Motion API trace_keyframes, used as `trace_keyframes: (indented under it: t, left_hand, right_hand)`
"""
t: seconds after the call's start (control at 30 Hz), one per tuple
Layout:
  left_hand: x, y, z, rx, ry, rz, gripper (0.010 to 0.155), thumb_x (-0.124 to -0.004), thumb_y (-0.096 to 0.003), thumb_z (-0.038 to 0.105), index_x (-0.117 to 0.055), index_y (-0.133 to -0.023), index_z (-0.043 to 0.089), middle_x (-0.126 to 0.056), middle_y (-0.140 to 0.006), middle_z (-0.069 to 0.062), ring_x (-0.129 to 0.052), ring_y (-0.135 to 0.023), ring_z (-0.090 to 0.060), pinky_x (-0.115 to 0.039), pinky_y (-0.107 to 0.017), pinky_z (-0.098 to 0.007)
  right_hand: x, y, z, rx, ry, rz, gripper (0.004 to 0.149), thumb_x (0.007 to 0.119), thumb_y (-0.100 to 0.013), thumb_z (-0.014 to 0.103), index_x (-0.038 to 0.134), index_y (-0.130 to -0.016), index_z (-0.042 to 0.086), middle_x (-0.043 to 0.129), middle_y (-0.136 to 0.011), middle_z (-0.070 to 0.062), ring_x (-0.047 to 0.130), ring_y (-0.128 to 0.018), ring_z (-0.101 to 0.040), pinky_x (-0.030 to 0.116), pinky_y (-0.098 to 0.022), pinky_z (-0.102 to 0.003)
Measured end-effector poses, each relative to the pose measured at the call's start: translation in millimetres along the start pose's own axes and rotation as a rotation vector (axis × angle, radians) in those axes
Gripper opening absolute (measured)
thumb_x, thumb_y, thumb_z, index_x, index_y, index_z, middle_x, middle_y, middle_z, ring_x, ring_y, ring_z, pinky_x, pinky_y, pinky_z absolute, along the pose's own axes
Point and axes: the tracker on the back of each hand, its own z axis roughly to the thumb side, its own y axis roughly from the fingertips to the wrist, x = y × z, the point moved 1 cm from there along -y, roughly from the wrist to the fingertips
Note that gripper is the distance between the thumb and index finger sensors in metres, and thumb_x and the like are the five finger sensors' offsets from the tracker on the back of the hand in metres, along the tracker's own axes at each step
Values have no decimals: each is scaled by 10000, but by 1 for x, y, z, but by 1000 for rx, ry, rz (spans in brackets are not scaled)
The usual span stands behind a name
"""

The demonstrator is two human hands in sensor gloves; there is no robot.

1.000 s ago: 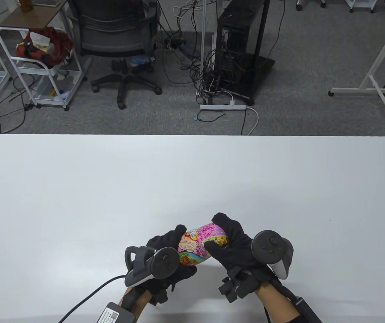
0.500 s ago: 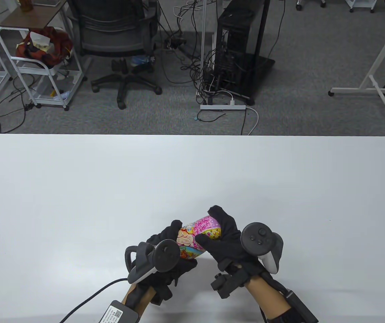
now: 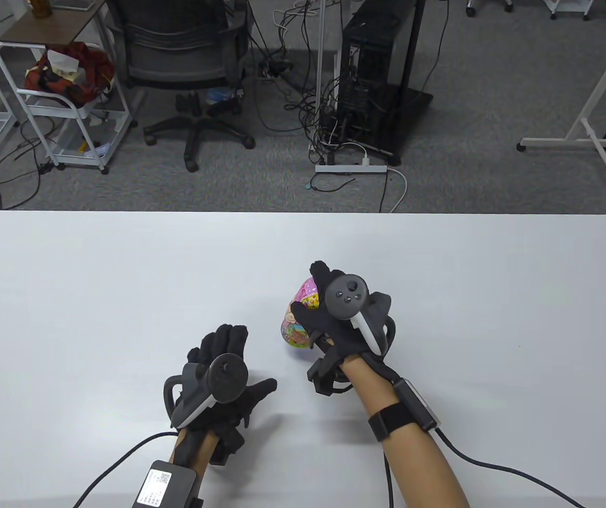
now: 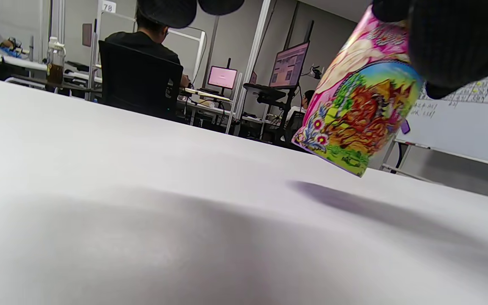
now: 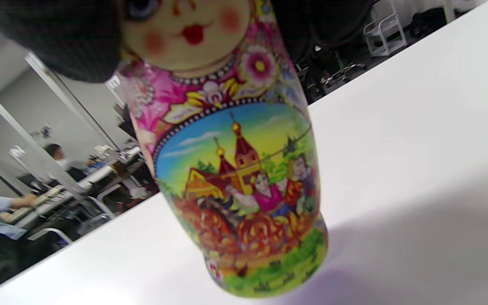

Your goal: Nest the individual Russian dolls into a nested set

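Note:
One closed Russian doll [image 3: 296, 324], pink with a painted face and a bright village scene, is in my right hand [image 3: 310, 293]. The hand grips it around its head and upper body. The doll is tilted, with its base a little above the white table [image 3: 123, 275], right of centre. The left wrist view shows the doll [image 4: 358, 106] with its shadow below it. The right wrist view shows the doll [image 5: 235, 169] close up under my gloved fingers [image 5: 57, 38]. My left hand [image 3: 239, 360] is open and empty, low over the table to the doll's left.
Cables [image 3: 493, 468] run from my wrists across the table's near edge. A small device [image 3: 165, 484] is on my left forearm. Beyond the table's far edge are the floor, an office chair [image 3: 186, 63] and a computer tower [image 3: 371, 74].
My left hand has let go of the doll and pulled back to the left, now open. My right hand has carried the doll away from me and turned it more upright.

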Motion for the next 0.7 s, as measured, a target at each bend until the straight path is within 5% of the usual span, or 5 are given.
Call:
trace_keyframes:
  t: [0.5, 0.6, 0.7]
  left_hand:
    - [0, -1, 6, -12, 28, -33, 1057, -713, -402, 740, -113, -1102, 224, -191, -1185, -135, -357, -1093, -447, -325, -723, -730]
    - [1, 1, 8, -24, 43, -31, 1044, -707, -405, 738, -131, -1106, 224, -204, -1186, -132, -361, -1092, -447, -326, -723, -729]
    - [5, 6, 10, -45, 37, -7, 1022, -707, -406, 736, -172, -1113, 227, -233, -1188, -125, -378, -1088, -448, -334, -720, -728]
  right_hand:
    - [24, -24, 7, 85, 144, 27, 820, 806, -470, 583, 161, -976, 596, 197, -1172, 31, 496, -1091, -268, 499, -818, -527]
    - [17, -23, 7, 67, 130, 78, 831, 787, -460, 593, 136, -975, 574, 125, -1167, 5, 370, -1117, -308, 422, -816, -578]
    - [-4, -11, 6, 4, 38, 7, 826, 771, -456, 590, 132, -976, 542, 142, -1164, 39, 353, -1114, -315, 400, -807, -596]
